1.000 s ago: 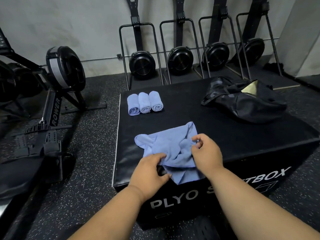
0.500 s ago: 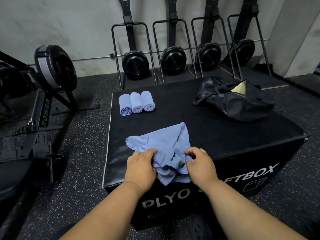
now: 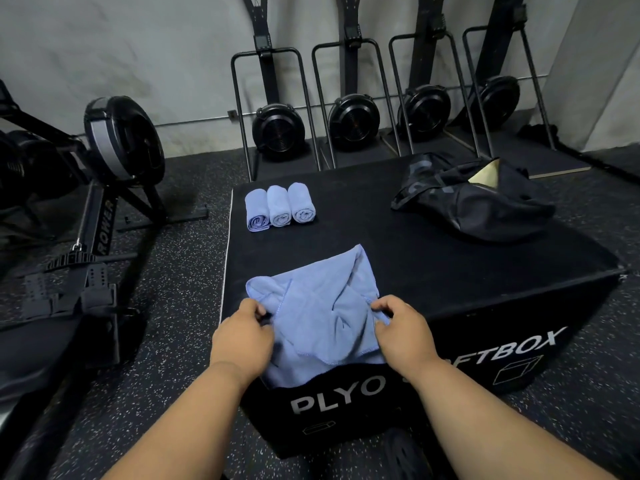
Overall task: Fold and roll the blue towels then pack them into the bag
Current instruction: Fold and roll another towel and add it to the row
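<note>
Head view: left hand (image 3: 242,336) and right hand (image 3: 403,329) are pinching the soft, limp towel (image 3: 322,306) by its hems at the box's (image 3: 450,271) near edge.

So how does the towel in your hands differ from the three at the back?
The loose towel lies crumpled and open, draping over the box's near edge, pinched by the left hand and right hand. The three rolled towels sit tight, side by side, untouched. All are blue.
</note>
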### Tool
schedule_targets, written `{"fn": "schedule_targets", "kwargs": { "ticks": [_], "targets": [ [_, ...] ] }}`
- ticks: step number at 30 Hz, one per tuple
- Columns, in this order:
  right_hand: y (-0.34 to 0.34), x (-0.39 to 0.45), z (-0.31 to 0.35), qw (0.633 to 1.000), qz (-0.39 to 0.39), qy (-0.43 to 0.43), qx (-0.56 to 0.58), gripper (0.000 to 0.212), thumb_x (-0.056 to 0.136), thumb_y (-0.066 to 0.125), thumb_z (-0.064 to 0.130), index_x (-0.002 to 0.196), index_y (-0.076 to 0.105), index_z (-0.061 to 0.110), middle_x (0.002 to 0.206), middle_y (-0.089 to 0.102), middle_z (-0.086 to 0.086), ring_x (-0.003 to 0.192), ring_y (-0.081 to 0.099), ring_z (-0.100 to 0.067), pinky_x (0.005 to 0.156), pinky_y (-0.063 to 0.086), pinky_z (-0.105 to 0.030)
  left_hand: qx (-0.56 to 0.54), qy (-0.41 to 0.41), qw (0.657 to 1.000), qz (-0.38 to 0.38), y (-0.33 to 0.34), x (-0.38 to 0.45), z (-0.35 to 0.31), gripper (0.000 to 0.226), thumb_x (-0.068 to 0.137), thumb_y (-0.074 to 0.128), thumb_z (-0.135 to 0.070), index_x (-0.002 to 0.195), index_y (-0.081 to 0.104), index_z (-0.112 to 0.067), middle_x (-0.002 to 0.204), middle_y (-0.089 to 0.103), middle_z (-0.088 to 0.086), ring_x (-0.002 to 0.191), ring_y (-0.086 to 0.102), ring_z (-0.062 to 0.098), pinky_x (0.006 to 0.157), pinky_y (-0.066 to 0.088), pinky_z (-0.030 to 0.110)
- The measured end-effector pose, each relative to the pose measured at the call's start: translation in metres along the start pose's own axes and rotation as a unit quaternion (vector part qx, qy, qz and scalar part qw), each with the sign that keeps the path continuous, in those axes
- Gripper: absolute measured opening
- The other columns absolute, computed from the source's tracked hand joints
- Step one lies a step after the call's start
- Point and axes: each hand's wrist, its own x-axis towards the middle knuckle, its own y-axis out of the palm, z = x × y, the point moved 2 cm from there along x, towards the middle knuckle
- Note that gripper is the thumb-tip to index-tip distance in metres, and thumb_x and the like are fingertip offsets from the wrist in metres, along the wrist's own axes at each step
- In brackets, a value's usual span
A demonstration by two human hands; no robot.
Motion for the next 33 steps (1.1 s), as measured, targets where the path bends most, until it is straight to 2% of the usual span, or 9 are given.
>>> {"fn": "schedule_targets", "kwargs": {
  "ticks": [5, 8, 13, 16, 19, 22, 24, 28, 33],
  "targets": [
    [-0.002, -0.002, 0.001, 1.0, -0.006, 0.01, 0.024, 0.034, 0.089, 0.057, 0.004, 0.095, 0.066, 0.036, 0.108, 0.067, 0.017, 0.097, 0.064, -0.005, 0.08, 0.051, -0.022, -0.175, -0.069, 0.982, 0.012, 0.006, -0.004, -0.005, 0.049, 0.083, 0.076, -0.036, 0.121, 0.046, -0.027, 0.101, 0.068, -0.013, 0.095, 0.066, 0.019, 0.089, 0.049, 0.035],
    [-0.003, -0.002, 0.002, 1.0, -0.011, 0.002, 0.009, 0.032, 0.09, 0.06, 0.006, 0.097, 0.067, 0.037, 0.11, 0.062, 0.017, 0.093, 0.064, -0.005, 0.076, 0.05, -0.021, -0.215, -0.069, 0.974, 0.027, 0.012, -0.002, 0.0, 0.05, 0.082, 0.082, -0.031, 0.121, 0.052, -0.025, 0.084, 0.074, -0.011, 0.083, 0.072, 0.012, 0.091, 0.055, 0.038],
    [-0.003, 0.0, 0.002, 1.0, -0.008, 0.0, 0.01, 0.028, 0.091, 0.063, 0.01, 0.097, 0.067, 0.038, 0.11, 0.062, 0.016, 0.093, 0.064, -0.005, 0.074, 0.048, -0.02, -0.279, -0.048, 0.959, 0.007, 0.006, -0.008, -0.002, 0.032, 0.089, 0.071, -0.007, 0.113, 0.057, -0.023, 0.062, 0.063, -0.007, 0.05, 0.057, -0.001, 0.056, 0.045, 0.011],
    [-0.003, 0.001, 0.001, 1.0, -0.003, 0.002, 0.01, 0.028, 0.09, 0.063, 0.01, 0.096, 0.066, 0.038, 0.111, 0.064, 0.016, 0.094, 0.064, -0.005, 0.075, 0.049, -0.02, -0.264, -0.06, 0.963, 0.001, 0.002, -0.006, 0.001, 0.026, 0.088, 0.07, -0.012, 0.108, 0.061, -0.027, 0.059, 0.063, -0.01, 0.052, 0.057, 0.002, 0.061, 0.046, 0.023],
    [-0.003, -0.001, 0.002, 1.0, -0.013, -0.001, 0.007, 0.029, 0.09, 0.063, 0.01, 0.095, 0.067, 0.038, 0.109, 0.061, 0.014, 0.089, 0.065, -0.007, 0.074, 0.051, -0.021, -0.228, -0.084, 0.97, -0.001, -0.001, -0.005, -0.003, 0.021, 0.087, 0.074, -0.03, 0.102, 0.059, -0.026, 0.077, 0.069, -0.008, 0.07, 0.064, 0.007, 0.066, 0.045, 0.025],
    [-0.004, -0.003, 0.001, 1.0, -0.019, 0.003, 0.012, 0.026, 0.089, 0.065, 0.011, 0.091, 0.067, 0.037, 0.096, 0.064, 0.01, 0.079, 0.065, -0.011, 0.071, 0.056, -0.027, -0.175, -0.062, 0.983, -0.006, 0.005, -0.006, -0.01, 0.034, 0.083, 0.079, -0.047, 0.094, 0.056, -0.023, 0.085, 0.068, -0.01, 0.079, 0.065, 0.011, 0.072, 0.044, 0.03],
    [-0.006, -0.005, 0.001, 1.0, -0.019, 0.007, 0.019, 0.026, 0.087, 0.064, 0.011, 0.092, 0.066, 0.036, 0.086, 0.065, 0.007, 0.073, 0.063, -0.013, 0.068, 0.056, -0.029, -0.124, -0.043, 0.991, 0.007, 0.011, -0.006, -0.014, 0.033, 0.083, 0.078, -0.052, 0.089, 0.061, -0.024, 0.083, 0.069, -0.011, 0.08, 0.066, 0.012, 0.075, 0.047, 0.033],
    [-0.009, -0.01, 0.001, 0.999, -0.029, 0.013, 0.017, 0.026, 0.085, 0.063, 0.009, 0.092, 0.064, 0.034, 0.075, 0.065, 0.005, 0.067, 0.06, -0.01, 0.067, 0.053, -0.027, -0.064, -0.009, 0.998, 0.007, 0.014, -0.001, -0.014, 0.033, 0.084, 0.078, -0.041, 0.065, 0.066, -0.016, 0.07, 0.066, -0.005, 0.066, 0.065, 0.017, 0.071, 0.055, 0.035],
    [-0.006, -0.014, -0.001, 0.999, -0.016, 0.03, 0.035, 0.03, 0.087, 0.063, 0.01, 0.101, 0.064, 0.037, 0.075, 0.069, 0.005, 0.071, 0.066, -0.009, 0.075, 0.059, -0.032, -0.173, -0.04, 0.984, -0.033, -0.002, -0.009, -0.003, 0.035, 0.09, 0.069, -0.036, 0.068, 0.06, -0.009, 0.059, 0.063, 0.0, 0.058, 0.055, 0.019, 0.062, 0.047, 0.033]
  ]
}}
